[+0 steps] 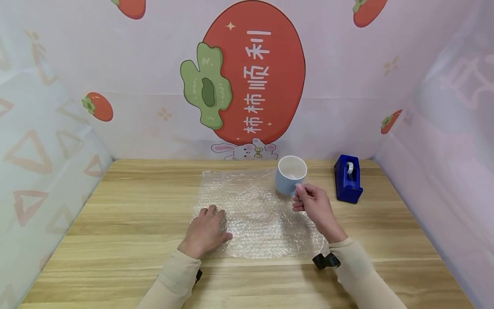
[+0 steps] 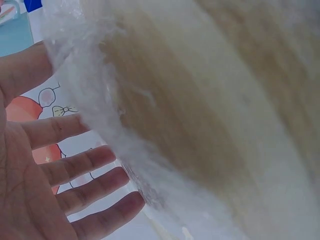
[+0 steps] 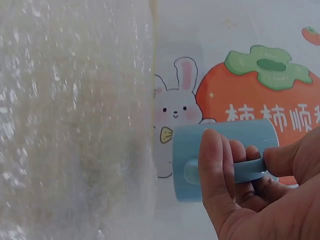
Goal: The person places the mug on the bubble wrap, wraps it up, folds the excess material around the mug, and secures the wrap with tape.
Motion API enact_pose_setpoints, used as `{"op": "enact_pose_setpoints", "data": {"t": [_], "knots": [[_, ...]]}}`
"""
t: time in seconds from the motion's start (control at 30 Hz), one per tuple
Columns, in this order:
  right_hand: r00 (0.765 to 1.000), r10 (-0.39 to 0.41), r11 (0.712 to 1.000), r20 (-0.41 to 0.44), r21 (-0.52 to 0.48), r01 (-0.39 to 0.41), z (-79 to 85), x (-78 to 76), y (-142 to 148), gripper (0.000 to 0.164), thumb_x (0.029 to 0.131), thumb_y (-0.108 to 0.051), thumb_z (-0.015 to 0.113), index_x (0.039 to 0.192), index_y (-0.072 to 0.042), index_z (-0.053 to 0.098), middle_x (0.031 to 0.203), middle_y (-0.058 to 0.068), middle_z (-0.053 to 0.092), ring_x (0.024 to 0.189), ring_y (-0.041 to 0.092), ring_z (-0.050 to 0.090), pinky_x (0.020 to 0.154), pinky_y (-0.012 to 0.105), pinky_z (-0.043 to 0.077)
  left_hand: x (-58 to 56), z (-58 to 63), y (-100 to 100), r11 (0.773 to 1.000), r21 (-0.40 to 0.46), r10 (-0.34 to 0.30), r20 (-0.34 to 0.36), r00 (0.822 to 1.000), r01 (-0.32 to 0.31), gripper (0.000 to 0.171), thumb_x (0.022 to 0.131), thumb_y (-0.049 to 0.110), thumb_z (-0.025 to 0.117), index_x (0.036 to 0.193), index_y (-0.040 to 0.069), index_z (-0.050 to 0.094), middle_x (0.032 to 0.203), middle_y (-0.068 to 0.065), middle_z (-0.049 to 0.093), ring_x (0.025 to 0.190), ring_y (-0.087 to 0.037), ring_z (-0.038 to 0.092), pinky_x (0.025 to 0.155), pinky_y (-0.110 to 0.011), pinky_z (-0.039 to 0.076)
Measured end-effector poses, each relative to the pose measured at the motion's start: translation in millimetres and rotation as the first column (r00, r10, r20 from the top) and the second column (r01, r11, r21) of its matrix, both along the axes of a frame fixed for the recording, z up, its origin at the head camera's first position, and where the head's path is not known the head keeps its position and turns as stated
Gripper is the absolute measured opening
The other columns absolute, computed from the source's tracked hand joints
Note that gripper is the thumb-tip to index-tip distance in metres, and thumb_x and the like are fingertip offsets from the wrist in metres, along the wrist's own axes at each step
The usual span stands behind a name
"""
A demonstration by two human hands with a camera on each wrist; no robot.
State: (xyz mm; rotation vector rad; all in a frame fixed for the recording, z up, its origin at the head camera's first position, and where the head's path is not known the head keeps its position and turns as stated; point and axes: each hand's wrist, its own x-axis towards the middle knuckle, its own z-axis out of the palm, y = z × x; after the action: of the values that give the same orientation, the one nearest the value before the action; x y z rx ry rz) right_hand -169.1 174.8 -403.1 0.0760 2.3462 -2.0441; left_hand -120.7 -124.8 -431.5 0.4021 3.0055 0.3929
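Note:
A sheet of clear bubble wrap point(image 1: 254, 214) lies flat on the wooden table. My left hand point(image 1: 205, 229) rests palm down on its left side, fingers spread; the left wrist view shows those fingers straight at the edge of the wrap point(image 2: 165, 200). A light blue mug point(image 1: 284, 184) with a white inside stands upright near the sheet's far right corner, overlapping it in the head view. My right hand point(image 1: 317, 208) grips the mug by its handle. In the right wrist view, fingers are curled through the handle point(image 3: 247, 171) with the thumb against it.
A dark blue tape dispenser point(image 1: 341, 182) with a small roll of tape point(image 1: 350, 168) stands on the table to the right of the mug. Behind the table point(image 1: 139, 214) hangs a pale backdrop point(image 1: 154, 73) printed with persimmons and a rabbit, and similar walls close in both sides.

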Motion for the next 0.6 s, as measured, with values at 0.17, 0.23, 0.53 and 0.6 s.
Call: {"op": "enact_pose_setpoints", "data": {"t": [0.17,0.23,0.53,0.6], "knots": [[1.0,0.021,1.0,0.001,-0.005,-0.021,-3.7,5.4,-9,0.032,0.107,-0.014,0.051,0.101,0.017,0.057,0.084,0.014,0.06,0.067,0.017,0.064,0.068,0.033,0.061,-0.7,0.5,1,1.0,-0.008,-0.002,0.009,1.0,0.002,0.06,0.082,0.037,0.084,0.125,0.0,0.064,0.131,-0.024,0.055,0.122,-0.045,0.051,0.091,-0.057,0.053],[1.0,0.029,1.0,0.0,-0.007,-0.029,-4.2,7.4,-13,0.032,0.107,-0.014,0.051,0.1,0.017,0.057,0.083,0.015,0.06,0.067,0.017,0.064,0.067,0.034,0.061,-1.0,0.9,1,1.0,-0.009,-0.001,0.018,1.0,0.001,0.06,0.083,0.037,0.084,0.126,-0.001,0.063,0.132,-0.024,0.055,0.122,-0.045,0.051,0.091,-0.057,0.053],[0.997,0.07,0.998,0.02,0.004,-0.07,-3.8,16.3,-30,0.031,0.107,-0.015,0.053,0.097,0.014,0.058,0.083,0.015,0.061,0.067,0.02,0.066,0.066,0.035,0.061,-1.7,1.7,2,1.0,-0.013,0.001,0.028,1.0,0.0,0.06,0.082,0.036,0.084,0.126,-0.001,0.064,0.132,-0.024,0.055,0.122,-0.046,0.051,0.091,-0.057,0.053],[0.997,0.078,0.997,0.022,0.006,-0.078,-5.1,18.0,-33,0.031,0.107,-0.015,0.053,0.096,0.014,0.059,0.083,0.016,0.062,0.066,0.02,0.066,0.066,0.034,0.061,-1.3,2.2,2,1.0,-0.009,0.002,0.029,1.0,-0.002,0.059,0.082,0.035,0.084,0.125,-0.001,0.064,0.132,-0.025,0.055,0.122,-0.046,0.051,0.09,-0.057,0.053]]}}
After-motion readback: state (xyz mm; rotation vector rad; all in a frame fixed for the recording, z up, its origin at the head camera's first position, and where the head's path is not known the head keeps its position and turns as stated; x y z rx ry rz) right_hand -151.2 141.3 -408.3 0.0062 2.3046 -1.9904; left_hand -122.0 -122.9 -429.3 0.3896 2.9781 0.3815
